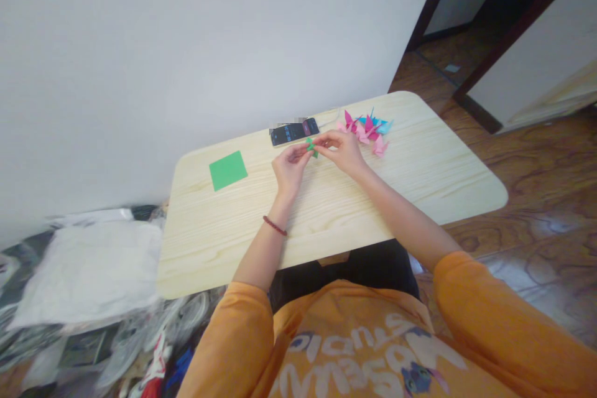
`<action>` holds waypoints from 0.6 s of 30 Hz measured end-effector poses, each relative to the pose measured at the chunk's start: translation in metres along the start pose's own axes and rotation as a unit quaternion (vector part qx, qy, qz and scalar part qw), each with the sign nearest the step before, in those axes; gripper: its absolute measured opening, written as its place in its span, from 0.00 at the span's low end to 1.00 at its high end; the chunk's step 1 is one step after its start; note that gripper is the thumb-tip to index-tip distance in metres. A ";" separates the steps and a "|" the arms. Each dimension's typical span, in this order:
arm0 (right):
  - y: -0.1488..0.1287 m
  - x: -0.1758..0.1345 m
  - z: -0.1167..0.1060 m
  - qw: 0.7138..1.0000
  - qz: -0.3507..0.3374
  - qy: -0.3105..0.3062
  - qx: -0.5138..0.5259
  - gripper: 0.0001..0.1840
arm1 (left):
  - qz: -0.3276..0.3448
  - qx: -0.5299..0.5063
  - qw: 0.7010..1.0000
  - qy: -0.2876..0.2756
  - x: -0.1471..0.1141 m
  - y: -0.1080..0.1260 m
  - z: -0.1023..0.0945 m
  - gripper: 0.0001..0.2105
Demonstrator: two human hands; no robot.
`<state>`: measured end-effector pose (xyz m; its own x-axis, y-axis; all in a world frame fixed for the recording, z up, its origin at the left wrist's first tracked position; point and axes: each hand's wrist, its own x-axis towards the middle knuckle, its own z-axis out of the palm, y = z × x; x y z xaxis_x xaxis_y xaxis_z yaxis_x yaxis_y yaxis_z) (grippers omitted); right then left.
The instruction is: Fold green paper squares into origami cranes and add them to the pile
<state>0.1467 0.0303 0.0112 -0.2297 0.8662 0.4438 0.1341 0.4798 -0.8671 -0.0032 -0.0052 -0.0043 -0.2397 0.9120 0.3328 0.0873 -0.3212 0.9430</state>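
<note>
A small folded piece of green paper (311, 146) is pinched between both hands above the table. My left hand (289, 165) grips its left side with thumb and fingertips, and my right hand (342, 149) pinches it from the right. Fingers partly cover the paper, so its exact shape is hard to make out. Just behind the hands lies a phone (295, 132) with a lit dark screen. Beyond my right hand sit several folded paper cranes (370, 129) in pink, magenta and blue.
A flat green paper square (228, 170) lies on the left of the pale wooden table (224, 242). The table's back edge runs along a white wall (186, 43). Left of the table are a white pillow-like item (93, 267) and clutter. A doorway opens at the right.
</note>
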 end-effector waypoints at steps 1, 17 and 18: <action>0.001 0.000 0.000 1.000 0.010 -0.004 0.005 0.06 | 0.001 0.001 1.000 -0.001 0.000 0.001 0.000 0.11; 0.008 0.002 0.002 0.998 0.050 -0.044 0.000 0.06 | 0.014 -0.027 0.999 -0.015 0.000 0.000 -0.001 0.10; 0.006 0.002 0.001 0.998 0.049 -0.040 -0.001 0.05 | 0.004 -0.035 0.999 -0.016 0.001 0.001 -0.001 0.12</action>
<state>0.1458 0.0347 0.0060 -0.2909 0.8949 0.3383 0.1606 0.3943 -0.9049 -0.0041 -0.0048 -0.0035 -0.2077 0.9169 0.3409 0.0206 -0.3444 0.9386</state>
